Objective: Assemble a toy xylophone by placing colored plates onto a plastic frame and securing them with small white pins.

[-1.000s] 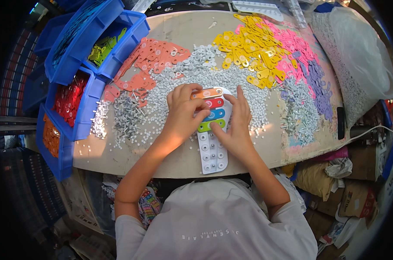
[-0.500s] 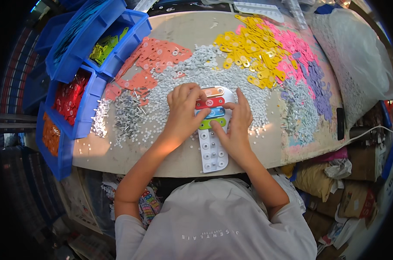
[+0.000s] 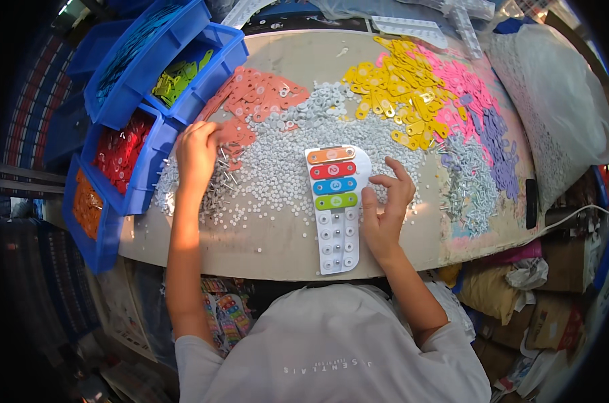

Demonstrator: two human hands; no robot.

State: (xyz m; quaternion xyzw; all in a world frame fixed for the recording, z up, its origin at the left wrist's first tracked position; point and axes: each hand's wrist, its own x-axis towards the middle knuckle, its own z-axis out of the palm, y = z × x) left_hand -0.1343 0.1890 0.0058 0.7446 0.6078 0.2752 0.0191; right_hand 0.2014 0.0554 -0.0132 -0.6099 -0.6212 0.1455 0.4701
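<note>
A white plastic tray [image 3: 339, 250] lies upright in front of me. Across its upper part sit an orange strip [image 3: 331, 155], a red strip [image 3: 333, 170], a blue strip [image 3: 334, 186] and a green strip [image 3: 336, 201]. Bare round studs and small metal pins show in its lower half. My right hand [image 3: 389, 208] is beside the tray's right edge, fingers apart and holding nothing. Over the heap of silver pins [image 3: 218, 191], close to the salmon strips [image 3: 240, 131], is my left hand [image 3: 195, 158]. Its fingers bend over, and their grip is hidden.
Blue bins [image 3: 138, 176] at the left hold red, orange, green and blue strips. White round caps [image 3: 277, 161] spread across the middle. Yellow strips [image 3: 412, 84], pink strips [image 3: 462, 87], purple strips [image 3: 496, 148] and more pins [image 3: 469, 185] lie right. A clear bag [image 3: 553, 101] bulges at the far right.
My left hand has left the tray and moved left to the pin heap. My right hand has come off the green strip to the tray's right side, uncovering all the coloured strips.
</note>
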